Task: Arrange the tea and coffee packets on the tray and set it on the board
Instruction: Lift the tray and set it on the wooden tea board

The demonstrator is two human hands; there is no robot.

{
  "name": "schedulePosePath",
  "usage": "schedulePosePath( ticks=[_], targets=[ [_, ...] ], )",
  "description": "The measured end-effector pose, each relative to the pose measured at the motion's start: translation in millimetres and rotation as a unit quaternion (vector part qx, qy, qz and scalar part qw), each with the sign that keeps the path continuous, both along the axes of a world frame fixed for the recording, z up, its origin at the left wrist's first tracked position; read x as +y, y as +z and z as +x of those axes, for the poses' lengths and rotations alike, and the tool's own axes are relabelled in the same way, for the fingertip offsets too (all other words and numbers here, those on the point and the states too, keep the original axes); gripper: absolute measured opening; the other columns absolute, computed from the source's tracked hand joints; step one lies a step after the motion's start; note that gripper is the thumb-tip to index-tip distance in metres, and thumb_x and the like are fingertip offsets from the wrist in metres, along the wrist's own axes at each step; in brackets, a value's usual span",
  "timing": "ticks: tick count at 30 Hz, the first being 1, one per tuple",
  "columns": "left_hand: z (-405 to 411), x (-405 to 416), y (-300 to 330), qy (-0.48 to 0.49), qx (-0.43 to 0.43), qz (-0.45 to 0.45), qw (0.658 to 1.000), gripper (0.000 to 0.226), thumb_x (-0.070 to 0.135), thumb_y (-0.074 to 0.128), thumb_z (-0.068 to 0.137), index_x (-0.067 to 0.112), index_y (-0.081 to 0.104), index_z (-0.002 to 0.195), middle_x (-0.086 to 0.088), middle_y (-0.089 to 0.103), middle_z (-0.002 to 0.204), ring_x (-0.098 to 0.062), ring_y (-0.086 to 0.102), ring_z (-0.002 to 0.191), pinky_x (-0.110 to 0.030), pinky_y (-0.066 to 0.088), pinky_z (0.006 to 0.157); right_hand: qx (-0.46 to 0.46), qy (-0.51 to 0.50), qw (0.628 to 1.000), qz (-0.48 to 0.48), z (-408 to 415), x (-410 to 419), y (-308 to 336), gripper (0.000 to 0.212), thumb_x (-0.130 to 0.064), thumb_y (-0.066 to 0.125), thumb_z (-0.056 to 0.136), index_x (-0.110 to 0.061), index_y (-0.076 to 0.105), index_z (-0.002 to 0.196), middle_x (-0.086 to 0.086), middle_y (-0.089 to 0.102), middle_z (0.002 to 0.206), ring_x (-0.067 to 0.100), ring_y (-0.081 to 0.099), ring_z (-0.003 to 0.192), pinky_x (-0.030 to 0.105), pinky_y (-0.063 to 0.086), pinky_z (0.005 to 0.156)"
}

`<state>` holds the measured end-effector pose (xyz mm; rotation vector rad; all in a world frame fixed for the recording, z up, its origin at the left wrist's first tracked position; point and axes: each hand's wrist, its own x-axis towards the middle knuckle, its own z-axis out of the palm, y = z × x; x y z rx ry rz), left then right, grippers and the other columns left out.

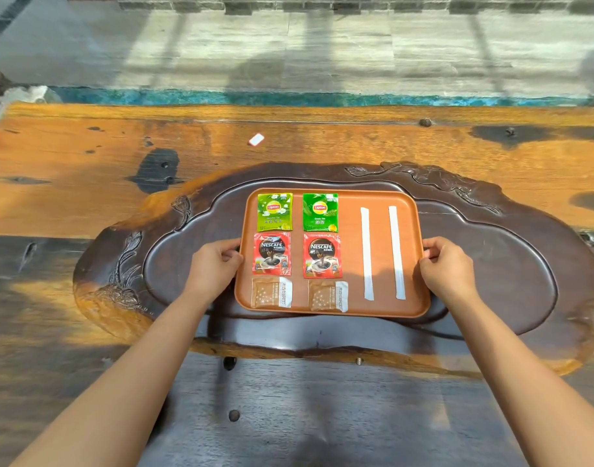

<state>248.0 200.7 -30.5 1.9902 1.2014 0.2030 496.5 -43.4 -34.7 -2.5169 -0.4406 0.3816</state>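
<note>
Gripping the orange tray at its two short sides, both hands are clenched on its rim: the left hand clasps the left edge with its fingers curled over the lip, and the right hand clasps the right edge the same way. The tray sits at the centre of the frame, inside the sunken well of a dark carved wooden board, whose raised rim carries leaf and branch carvings at left and upper right. Whether the tray rests fully on the board or is held just above it cannot be told.

On the tray the packets lie flat in neat rows. Along the top are two green Lipton tea packets, side by side and apart. Below them lie two red Nescafe coffee packets, each under a tea packet. Along the bottom edge lie two brownish translucent sachets with white ends. In the right half of the tray two long white paper sticks run top to bottom, roughly parallel and apart from each other.

The board lies on a broad wooden counter of orange and dark patches. A small white piece lies on the counter above the board, well apart from the tray. A paved floor fills the top of the frame.
</note>
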Motion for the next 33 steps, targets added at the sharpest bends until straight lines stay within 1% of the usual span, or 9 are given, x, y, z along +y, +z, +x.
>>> schedulePosePath(
  ticks=[8, 12, 16, 18, 20, 22, 26, 30, 33],
  targets=[
    [0, 2, -3, 0.016, -0.01, -0.031, 0.999, 0.033, 0.007, 0.054, 0.084, 0.019, 0.067, 0.113, 0.0, 0.07, 0.078, -0.014, 0.065, 0.078, -0.04, 0.055, 0.083, -0.003, 0.001, 1.0, -0.005, -3, 1, 1, 0.029, 0.001, 0.047, 0.083, -0.009, 0.064, 0.104, 0.008, 0.06, 0.082, 0.035, 0.058, 0.093, 0.031, 0.04, 0.075],
    [-7, 6, -7, 0.054, -0.024, -0.062, 0.996, 0.032, 0.014, 0.063, 0.081, 0.011, 0.066, 0.112, -0.004, 0.07, 0.086, -0.018, 0.066, 0.085, -0.043, 0.052, 0.088, 0.009, 0.0, 1.0, -0.017, -7, -1, 8, 0.037, -0.004, 0.052, 0.084, -0.008, 0.058, 0.12, 0.016, 0.066, 0.102, 0.035, 0.057, 0.102, 0.038, 0.043, 0.088],
    [-31, -3, -8, 0.087, -0.062, -0.13, 0.986, 0.015, 0.016, 0.064, 0.081, 0.023, 0.069, 0.093, -0.01, 0.071, 0.095, -0.022, 0.066, 0.091, -0.044, 0.051, 0.09, -0.01, 0.004, 0.999, -0.035, -21, -11, 20, 0.045, -0.01, 0.057, 0.081, -0.011, 0.052, 0.126, 0.017, 0.062, 0.108, 0.035, 0.056, 0.102, 0.04, 0.045, 0.085],
    [-45, -17, -4, 0.093, -0.08, -0.157, 0.98, 0.015, 0.013, 0.06, 0.085, 0.027, 0.066, 0.086, -0.013, 0.071, 0.098, -0.023, 0.066, 0.09, -0.041, 0.052, 0.087, -0.022, 0.009, 0.999, -0.04, -37, -13, 29, 0.04, -0.013, 0.055, 0.081, -0.015, 0.055, 0.121, 0.016, 0.059, 0.107, 0.034, 0.057, 0.097, 0.04, 0.045, 0.08],
    [-61, -35, 2, 0.101, -0.094, -0.16, 0.978, 0.018, 0.013, 0.059, 0.086, 0.029, 0.066, 0.083, -0.006, 0.071, 0.092, -0.02, 0.066, 0.088, -0.038, 0.052, 0.084, -0.019, 0.027, 0.999, -0.027, -60, -12, 35, 0.037, -0.015, 0.053, 0.083, -0.016, 0.057, 0.119, 0.014, 0.059, 0.111, 0.032, 0.057, 0.097, 0.04, 0.046, 0.082],
    [-78, -59, 11, 0.103, -0.103, -0.142, 0.979, 0.019, 0.014, 0.059, 0.086, 0.031, 0.066, 0.082, 0.001, 0.07, 0.086, -0.018, 0.066, 0.085, -0.035, 0.052, 0.082, -0.031, 0.059, 0.998, -0.003, -92, -11, 41, 0.033, -0.018, 0.055, 0.085, -0.016, 0.059, 0.117, 0.012, 0.061, 0.113, 0.031, 0.059, 0.095, 0.04, 0.048, 0.081],
    [-114, -116, 25, 0.081, -0.078, -0.024, 0.993, 0.012, 0.013, 0.057, 0.087, 0.018, 0.067, 0.093, 0.001, 0.069, 0.089, -0.006, 0.063, 0.078, -0.009, 0.044, 0.071, -0.067, 0.152, 0.986, 0.002, -167, -12, 42, 0.028, -0.01, 0.058, 0.082, -0.011, 0.062, 0.11, 0.012, 0.062, 0.109, 0.03, 0.058, 0.098, 0.038, 0.048, 0.073],
    [-159, -139, 30, 0.014, 0.02, 0.119, 0.993, 0.027, 0.028, 0.048, 0.084, 0.014, 0.066, 0.098, -0.001, 0.067, 0.095, -0.02, 0.061, 0.088, -0.026, 0.042, 0.078, -0.106, 0.265, 0.958, -0.026, -225, -11, 23, 0.027, -0.008, 0.067, 0.076, -0.007, 0.065, 0.103, 0.011, 0.065, 0.096, 0.033, 0.059, 0.089, 0.04, 0.05, 0.073],
    [-195, -124, 33, -0.006, 0.077, 0.204, 0.976, 0.035, 0.029, 0.041, 0.084, 0.01, 0.064, 0.101, -0.007, 0.068, 0.099, -0.027, 0.061, 0.092, -0.03, 0.039, 0.082, -0.127, 0.319, 0.938, -0.041, -248, -9, 6, 0.032, -0.008, 0.07, 0.072, -0.006, 0.065, 0.104, 0.012, 0.064, 0.099, 0.033, 0.059, 0.09, 0.042, 0.051, 0.073]
  ],
)
